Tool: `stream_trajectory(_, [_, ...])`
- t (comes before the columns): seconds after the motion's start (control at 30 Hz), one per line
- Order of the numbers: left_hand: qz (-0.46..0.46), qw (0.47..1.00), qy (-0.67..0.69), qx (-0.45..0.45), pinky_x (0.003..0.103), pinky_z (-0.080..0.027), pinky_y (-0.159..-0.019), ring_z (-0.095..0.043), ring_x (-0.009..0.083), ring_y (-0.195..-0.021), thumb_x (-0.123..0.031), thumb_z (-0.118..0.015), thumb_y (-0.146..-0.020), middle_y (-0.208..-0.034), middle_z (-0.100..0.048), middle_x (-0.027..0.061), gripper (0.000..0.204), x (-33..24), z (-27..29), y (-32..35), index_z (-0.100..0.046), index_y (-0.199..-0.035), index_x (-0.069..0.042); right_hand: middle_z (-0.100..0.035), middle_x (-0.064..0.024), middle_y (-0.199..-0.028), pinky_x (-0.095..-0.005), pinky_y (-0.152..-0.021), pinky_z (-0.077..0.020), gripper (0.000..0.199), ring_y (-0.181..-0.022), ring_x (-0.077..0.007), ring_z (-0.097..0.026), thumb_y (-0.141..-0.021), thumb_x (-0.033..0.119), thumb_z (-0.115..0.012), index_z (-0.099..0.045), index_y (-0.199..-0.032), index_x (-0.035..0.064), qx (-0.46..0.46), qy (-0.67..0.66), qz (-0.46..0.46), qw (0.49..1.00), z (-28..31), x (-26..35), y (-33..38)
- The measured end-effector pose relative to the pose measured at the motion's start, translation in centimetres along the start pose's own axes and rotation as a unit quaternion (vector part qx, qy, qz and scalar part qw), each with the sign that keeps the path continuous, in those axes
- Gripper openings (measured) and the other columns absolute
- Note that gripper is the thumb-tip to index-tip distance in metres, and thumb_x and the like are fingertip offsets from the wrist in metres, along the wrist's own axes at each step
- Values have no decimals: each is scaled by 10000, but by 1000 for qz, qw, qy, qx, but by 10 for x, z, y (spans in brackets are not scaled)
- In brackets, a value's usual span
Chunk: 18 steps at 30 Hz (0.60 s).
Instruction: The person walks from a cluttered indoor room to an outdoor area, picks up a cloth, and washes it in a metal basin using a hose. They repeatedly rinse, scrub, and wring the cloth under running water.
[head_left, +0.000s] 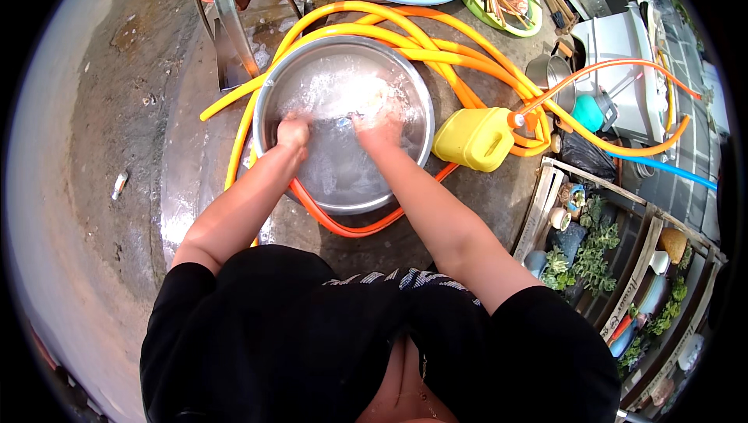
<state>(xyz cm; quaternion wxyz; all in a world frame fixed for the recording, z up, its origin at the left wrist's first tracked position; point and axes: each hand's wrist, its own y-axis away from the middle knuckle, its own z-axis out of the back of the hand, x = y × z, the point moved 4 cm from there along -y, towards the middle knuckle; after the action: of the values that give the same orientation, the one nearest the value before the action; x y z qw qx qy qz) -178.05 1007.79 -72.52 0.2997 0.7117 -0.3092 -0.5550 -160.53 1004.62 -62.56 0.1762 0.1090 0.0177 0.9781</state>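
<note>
Stainless-steel basin [427, 123] of water [343, 170] sits on the ground [475, 205], yellow hoses [343, 29] looped behind, yellow jug [467, 139] just right, orange hose [343, 230] curving round the near edge. Left hand [294, 133] curled inside at left, right hand [382, 124] partly underwater right of centre; can't tell how far either is open or what they grip.
</note>
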Motion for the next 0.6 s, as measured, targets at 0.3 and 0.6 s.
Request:
stream_trajectory(0.3, [165, 917, 123, 342, 381, -521, -826, -631, 223, -908, -387, -476, -983, -1070, -639, 114, 403, -26, -31, 49, -522, -1250, -89, -533, -106, -924, -388, -730, -487, 204, -845, -311, -580, -806, 231, -654, -631, -977, 123, -37, -259, 376, 889, 71, 104, 81])
stream_trajectory(0.6, [75, 964, 200, 156, 393, -513, -801, -624, 240, -871, -272, -416, -1016, -960, -633, 95, 264, -24, -34, 38, -579, -1041, -66, -602, -159, -975, -437, -799, -489, 206, -962, -339, -592, -885, 286, -582, -591, -946, 90, 52, -181, -6, 982, 1, 29, -9])
